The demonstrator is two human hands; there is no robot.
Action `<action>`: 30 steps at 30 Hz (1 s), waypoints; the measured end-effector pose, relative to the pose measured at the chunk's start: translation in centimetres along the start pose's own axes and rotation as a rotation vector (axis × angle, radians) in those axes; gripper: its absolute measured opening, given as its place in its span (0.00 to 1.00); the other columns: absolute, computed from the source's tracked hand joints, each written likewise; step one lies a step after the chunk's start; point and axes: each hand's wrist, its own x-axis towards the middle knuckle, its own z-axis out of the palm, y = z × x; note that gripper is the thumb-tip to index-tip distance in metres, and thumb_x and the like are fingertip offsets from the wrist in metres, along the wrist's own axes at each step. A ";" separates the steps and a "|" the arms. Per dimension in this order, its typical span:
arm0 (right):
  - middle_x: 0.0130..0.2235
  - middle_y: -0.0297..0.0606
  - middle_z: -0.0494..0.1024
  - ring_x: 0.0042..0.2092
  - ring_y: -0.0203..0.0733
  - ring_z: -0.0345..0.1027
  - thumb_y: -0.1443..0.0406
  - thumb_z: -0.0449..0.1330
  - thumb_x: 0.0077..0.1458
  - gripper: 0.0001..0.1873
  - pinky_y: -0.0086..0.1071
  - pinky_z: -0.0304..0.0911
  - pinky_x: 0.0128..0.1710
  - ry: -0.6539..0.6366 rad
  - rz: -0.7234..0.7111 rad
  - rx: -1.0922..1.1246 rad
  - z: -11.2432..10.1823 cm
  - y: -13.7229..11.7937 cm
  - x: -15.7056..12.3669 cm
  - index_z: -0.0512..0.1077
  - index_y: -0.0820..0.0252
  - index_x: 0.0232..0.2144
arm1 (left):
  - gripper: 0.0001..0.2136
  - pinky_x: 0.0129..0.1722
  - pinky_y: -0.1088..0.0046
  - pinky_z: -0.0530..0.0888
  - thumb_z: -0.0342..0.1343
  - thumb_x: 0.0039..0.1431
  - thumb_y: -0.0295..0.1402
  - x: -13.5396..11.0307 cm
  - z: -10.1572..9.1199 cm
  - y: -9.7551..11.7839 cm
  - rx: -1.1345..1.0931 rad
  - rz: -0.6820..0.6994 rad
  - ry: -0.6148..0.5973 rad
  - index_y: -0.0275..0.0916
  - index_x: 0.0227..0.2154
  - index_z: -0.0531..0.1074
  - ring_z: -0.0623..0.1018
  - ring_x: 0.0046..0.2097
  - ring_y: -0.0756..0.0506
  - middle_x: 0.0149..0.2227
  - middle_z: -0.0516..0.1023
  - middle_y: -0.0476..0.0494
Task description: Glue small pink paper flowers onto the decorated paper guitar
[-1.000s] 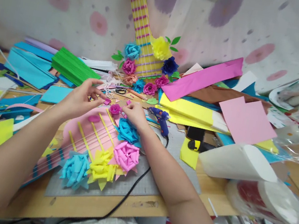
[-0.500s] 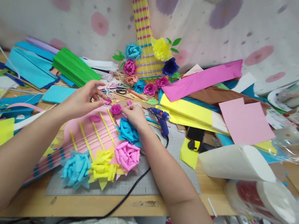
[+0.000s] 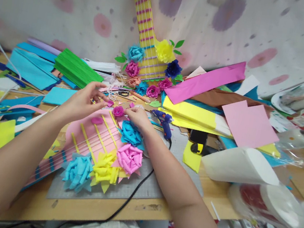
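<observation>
My right hand is closed in a pinch at the right edge of a small magenta paper rose; the exact grip is partly hidden. My left hand hovers just left of the rose, fingers bent and apart, holding nothing visible. Below both hands lies a pink paper guitar with yellow strips and white strings. A blue paper flower, a pink-violet one, a yellow one and a light blue one sit along its near and right side. A magenta petal piece rests on the guitar.
A blue glue gun lies right of my right hand, its black cable running over the grey mat. A yellow paper guitar leans against the back. Green crepe paper, pink sheets and a white roll surround the work.
Both hands and the rose hold nearly the same place. The whole view has shifted very slightly.
</observation>
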 end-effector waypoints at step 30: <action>0.21 0.26 0.63 0.25 0.31 0.55 0.69 0.60 0.41 0.05 0.27 0.48 0.27 -0.110 -0.255 -0.182 -0.6 0.0 0.9 0.72 0.64 0.26 | 0.28 0.34 0.68 0.70 0.58 0.51 0.41 -0.3 -0.3 -0.9 0.019 -0.005 0.024 0.36 0.54 0.60 0.76 0.37 0.45 0.40 0.78 0.41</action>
